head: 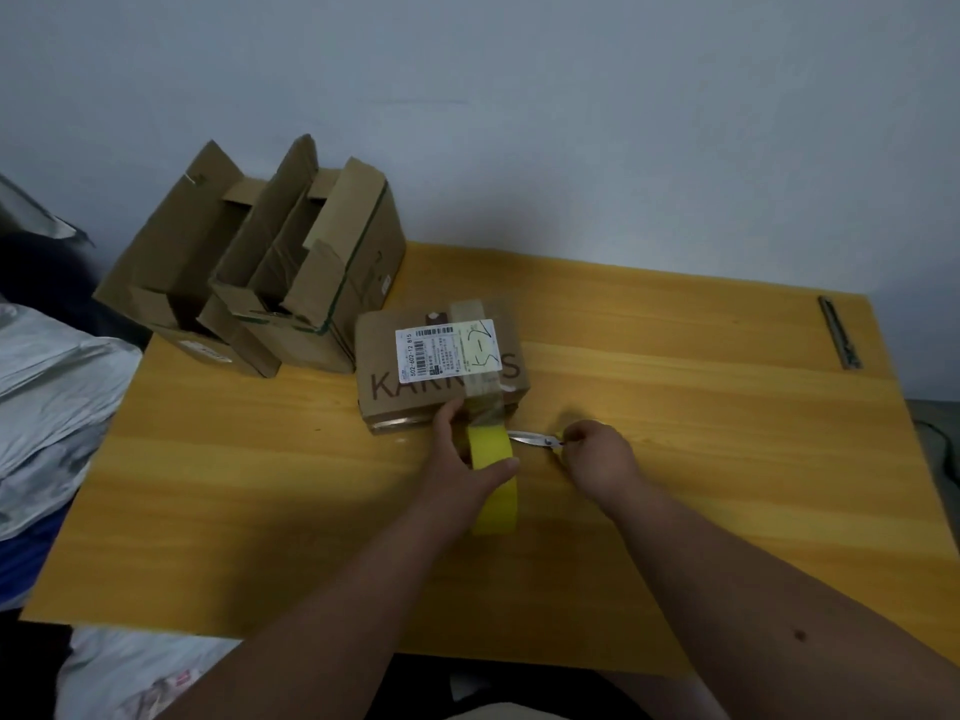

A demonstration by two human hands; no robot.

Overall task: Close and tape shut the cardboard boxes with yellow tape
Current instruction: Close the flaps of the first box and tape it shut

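A closed cardboard box (pixel 441 366) with a white shipping label lies in the middle of the yellow wooden table (pixel 675 459). A strip of tape runs over its top and down its near side to a yellow tape roll (pixel 493 480). My left hand (pixel 462 459) grips that roll just in front of the box. My right hand (pixel 597 459) holds small metal scissors (pixel 532 439) whose blades point left at the stretched tape beside the roll.
Two open cardboard boxes (pixel 202 262) (pixel 322 267) with raised flaps stand at the table's back left corner. A metal strip (pixel 840 332) lies near the far right edge. Silvery bags (pixel 47 387) pile up left of the table.
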